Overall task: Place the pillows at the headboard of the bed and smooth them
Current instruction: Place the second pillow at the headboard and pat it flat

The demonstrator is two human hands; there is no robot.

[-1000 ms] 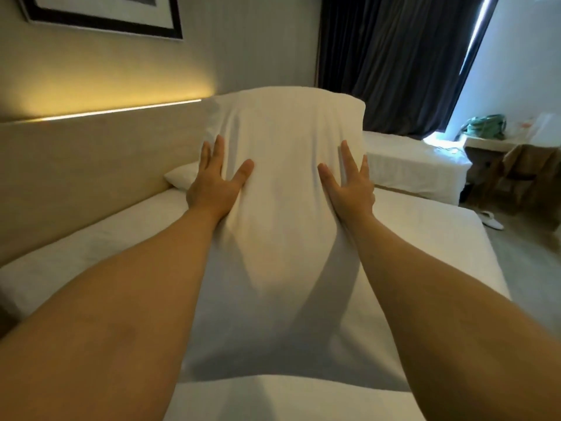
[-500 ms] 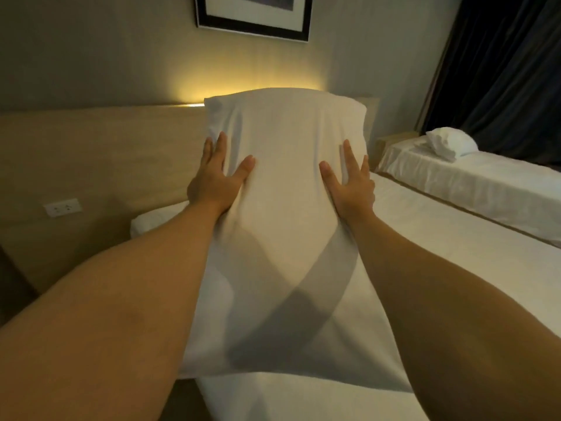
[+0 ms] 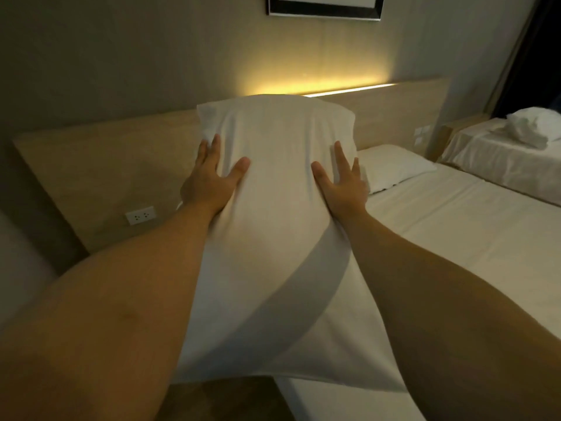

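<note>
Your left hand [image 3: 209, 185] and right hand [image 3: 343, 185] clasp the plump white fabric pillow [image 3: 273, 214] aloft, fingers splayed flat (unplaced, unsmoothed); second white pillow [image 3: 394, 168] lies beside the pale wooden headboard [image 3: 106, 165].

At frame centre, the left hand [image 3: 209, 180] and right hand [image 3: 341, 185] clasp a white pillow [image 3: 273, 223] by its sides. Another pillow [image 3: 394, 167] lies at right against the wooden headboard [image 3: 106, 165].
</note>
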